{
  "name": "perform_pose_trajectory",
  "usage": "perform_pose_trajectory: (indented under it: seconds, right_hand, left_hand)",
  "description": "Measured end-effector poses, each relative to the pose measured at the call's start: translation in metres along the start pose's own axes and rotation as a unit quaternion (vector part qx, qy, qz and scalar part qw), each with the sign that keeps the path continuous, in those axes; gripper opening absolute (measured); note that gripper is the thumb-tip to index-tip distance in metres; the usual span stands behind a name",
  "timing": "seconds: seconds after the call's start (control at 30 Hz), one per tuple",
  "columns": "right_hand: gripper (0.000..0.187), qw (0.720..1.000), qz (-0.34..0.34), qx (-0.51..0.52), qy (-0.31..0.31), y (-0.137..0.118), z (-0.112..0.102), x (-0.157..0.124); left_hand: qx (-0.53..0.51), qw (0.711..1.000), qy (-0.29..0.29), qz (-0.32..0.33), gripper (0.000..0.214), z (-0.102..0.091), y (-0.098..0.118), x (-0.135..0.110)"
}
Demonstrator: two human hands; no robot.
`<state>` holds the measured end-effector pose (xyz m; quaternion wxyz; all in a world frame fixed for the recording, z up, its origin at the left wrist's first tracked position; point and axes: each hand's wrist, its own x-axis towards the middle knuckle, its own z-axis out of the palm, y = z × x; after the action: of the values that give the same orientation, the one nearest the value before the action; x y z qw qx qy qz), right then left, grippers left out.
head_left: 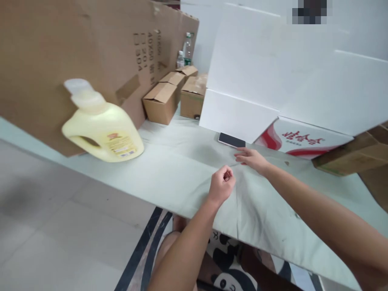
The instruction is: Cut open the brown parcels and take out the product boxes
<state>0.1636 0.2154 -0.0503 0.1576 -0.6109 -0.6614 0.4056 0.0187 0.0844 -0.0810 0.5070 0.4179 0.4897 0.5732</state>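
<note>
My left hand (pixel 222 185) is curled into a loose fist just above the pale green cloth on the table (pixel 176 173), and nothing shows inside it. To its right and slightly farther off, my right hand (pixel 253 159) has its fingers stretched out to the left, low over the cloth. Just beyond those fingertips lies a smartphone (pixel 231 140) with a dark screen, flat on the cloth. A big pale yellow jug (pixel 103 125) with a whitish cap, a handle and a printed label stands at the left of the table.
Behind the jug rises a large brown carton (pixel 100 48). Small brown boxes (pixel 162 101) and clear plastic bottles (pixel 188 48) stand farther back. White cardboard (pixel 273 72), a red-and-white printed box (pixel 303 139) and a brown carton (pixel 342 159) line the back right. The table's front edge drops to tiled floor.
</note>
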Motion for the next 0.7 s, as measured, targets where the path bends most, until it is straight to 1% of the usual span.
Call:
perform_pose_trajectory:
  seconds: [0.1,0.17,0.23,0.33,0.4,0.47,0.57,0.63,0.7]
  right_hand:
    - [0.052,0.991,-0.103,-0.087,-0.011,-0.066,0.053,0.028]
    - [0.052,0.977,-0.169,-0.132,-0.012,-0.113,0.087,0.048]
    - [0.057,0.962,-0.225,-0.156,-0.012,-0.158,0.119,0.068]
    - [0.069,0.932,-0.296,-0.208,0.019,-0.218,0.164,0.099]
    - [0.074,0.914,-0.313,-0.253,0.052,-0.248,0.188,0.119]
    - [0.075,0.907,-0.301,-0.286,0.07,-0.269,0.207,0.137]
    - [0.074,0.905,-0.285,-0.308,0.07,-0.283,0.223,0.159]
    - [0.073,0.901,-0.292,-0.312,0.067,-0.282,0.223,0.168]
    - [0.074,0.896,-0.3,-0.321,0.063,-0.272,0.214,0.171]
  left_hand:
    - [-0.047,0.998,0.048,-0.005,0.012,-0.022,0.008,0.004]
    - [-0.079,0.994,0.082,-0.01,0.014,-0.035,0.012,0.007]
    - [-0.103,0.988,0.108,-0.027,0.015,-0.048,0.014,0.011]
    - [-0.127,0.981,0.134,-0.067,0.016,-0.064,0.012,0.016]
    - [-0.139,0.976,0.147,-0.084,0.017,-0.073,0.008,0.02]
    - [-0.148,0.973,0.152,-0.088,0.018,-0.08,0.005,0.024]
    - [-0.155,0.972,0.151,-0.088,0.019,-0.089,0.005,0.028]
    - [-0.159,0.971,0.155,-0.087,0.02,-0.091,0.007,0.029]
    - [-0.161,0.97,0.158,-0.091,0.021,-0.092,0.01,0.028]
